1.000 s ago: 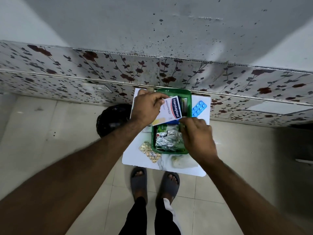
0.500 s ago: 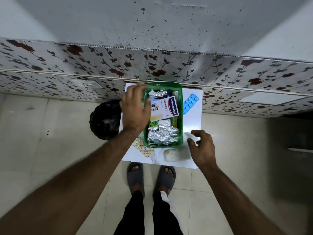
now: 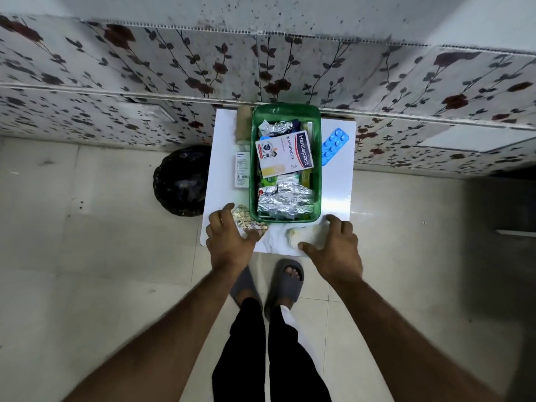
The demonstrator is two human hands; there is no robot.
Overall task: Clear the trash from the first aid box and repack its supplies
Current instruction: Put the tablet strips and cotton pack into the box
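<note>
A green plastic box stands on a small white table. A Hansaplast packet lies on top of its contents, with crumpled foil strips nearer me. My left hand hovers open at the table's near left corner, its fingers around a gold pill strip. Over a pale cotton wad at the near edge, my right hand is spread open. A blue pill blister lies right of the box. Left of the box lie a white tube and a tan roll.
A black bin lined with a dark bag stands on the floor left of the table. A flower-patterned wall panel runs behind the table. My feet in grey slippers stand on pale floor tiles just before the table.
My left hand let go of the Hansaplast packet, which now lies in the box, and drew back to the gold pill strip. My right hand moved from the box to the cotton wad.
</note>
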